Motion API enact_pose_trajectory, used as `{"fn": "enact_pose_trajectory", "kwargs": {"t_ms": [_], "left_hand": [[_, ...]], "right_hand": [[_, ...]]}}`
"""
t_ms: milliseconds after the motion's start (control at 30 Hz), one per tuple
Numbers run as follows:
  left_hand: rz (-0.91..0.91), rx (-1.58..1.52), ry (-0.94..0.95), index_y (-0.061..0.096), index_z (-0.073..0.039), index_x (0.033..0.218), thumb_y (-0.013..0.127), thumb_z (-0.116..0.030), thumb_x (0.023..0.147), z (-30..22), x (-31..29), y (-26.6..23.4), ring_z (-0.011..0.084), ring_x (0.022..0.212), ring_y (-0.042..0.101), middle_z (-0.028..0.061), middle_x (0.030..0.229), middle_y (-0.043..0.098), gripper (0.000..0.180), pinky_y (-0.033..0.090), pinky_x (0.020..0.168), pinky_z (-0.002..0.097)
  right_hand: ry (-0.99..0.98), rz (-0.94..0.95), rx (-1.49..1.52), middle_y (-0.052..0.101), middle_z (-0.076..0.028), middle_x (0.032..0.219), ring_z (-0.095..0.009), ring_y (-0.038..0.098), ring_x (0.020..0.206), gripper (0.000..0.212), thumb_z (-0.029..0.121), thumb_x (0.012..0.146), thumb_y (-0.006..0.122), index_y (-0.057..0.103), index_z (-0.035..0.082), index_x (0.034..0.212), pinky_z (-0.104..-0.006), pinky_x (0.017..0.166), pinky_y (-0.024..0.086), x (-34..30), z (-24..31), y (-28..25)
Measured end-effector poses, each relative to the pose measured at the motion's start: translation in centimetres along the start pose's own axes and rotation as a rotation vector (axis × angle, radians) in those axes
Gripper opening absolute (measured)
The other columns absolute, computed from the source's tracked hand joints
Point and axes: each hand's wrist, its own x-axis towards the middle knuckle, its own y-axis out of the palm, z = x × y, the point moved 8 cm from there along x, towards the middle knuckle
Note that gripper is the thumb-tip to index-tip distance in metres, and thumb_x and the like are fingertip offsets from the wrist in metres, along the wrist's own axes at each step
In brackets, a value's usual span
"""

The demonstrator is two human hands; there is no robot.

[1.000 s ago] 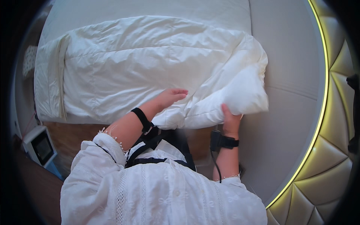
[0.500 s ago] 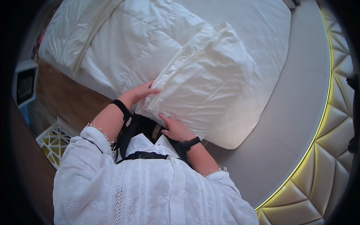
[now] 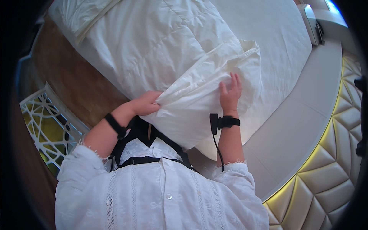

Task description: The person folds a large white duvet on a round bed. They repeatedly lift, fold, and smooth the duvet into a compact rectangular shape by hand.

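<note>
A white quilted duvet lies bunched over the left and middle of the bed. Its near corner has a white cover folded back over it, creased toward my left hand. My left hand is closed on the edge of that cover, pulling the cloth into taut folds. Farther right, my right hand rests over the cover with its fingers stretched out and apart, gripping nothing. Beyond it, the cover's far corner stands up in a loose fold.
White sheet covers the bed on the right. A pale bed ledge borders a padded, gold-lit headboard. White lattice furniture stands at the left beside the brown wooden floor. A white box-shaped object sits at the far right.
My right hand has moved from the cover's near edge out to the far right and opened. My left hand has closed on the cover's edge, and the view has shifted.
</note>
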Motion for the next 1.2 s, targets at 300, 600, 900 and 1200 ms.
{"fn": "enact_pose_trajectory", "kwargs": {"t_ms": [300,600,900,1200], "left_hand": [[-0.713,0.583,-0.466,0.046,-0.019,0.127,0.048,-0.004,0.075,5.0,-4.4,-3.9,0.0272,0.116,0.046,0.0099,0.128,0.047,0.054,0.036,0.097,0.0384],[-0.274,0.952,-0.377,0.04,-0.026,0.132,0.044,-0.007,0.08,3.3,-0.1,1.2,0.0251,0.135,0.019,0.0015,0.145,0.025,0.056,0.014,0.11,0.0444],[-0.252,0.959,-0.45,0.032,-0.029,0.136,0.038,-0.004,0.083,5.8,1.1,0.9,0.0235,0.136,0.016,0.0001,0.147,0.019,0.059,0.012,0.111,0.0434],[-0.183,1.226,0.207,0.045,-0.019,0.127,0.052,-0.01,0.07,3.4,-5.2,6.3,0.0204,0.132,0.026,0.001,0.139,0.035,0.059,0.004,0.112,0.0438]], "right_hand": [[-0.277,0.226,-0.045,0.035,-0.006,0.139,-0.027,0.027,0.13,0.047,0.03,0.079,0.061,0.052,0.017,0.123,-0.0452,0.106,0.015,2.9,1.9,6.2],[-0.41,0.441,-0.205,0.025,-0.006,0.145,-0.025,0.022,0.133,0.053,0.041,0.083,0.052,0.042,0.022,0.132,-0.0524,0.107,0.008,4.5,3.3,12.5],[-0.334,0.612,-0.218,0.027,-0.006,0.144,-0.024,0.023,0.133,0.055,0.04,0.083,0.052,0.039,0.02,0.133,-0.0497,0.107,0.011,6.1,1.9,15.9],[0.221,-0.229,0.167,0.049,-0.013,0.125,-0.028,0.042,0.119,0.043,0.015,0.083,0.056,0.044,-0.001,0.122,-0.0384,0.1,0.031,-0.5,-12.5,-1.4]]}}
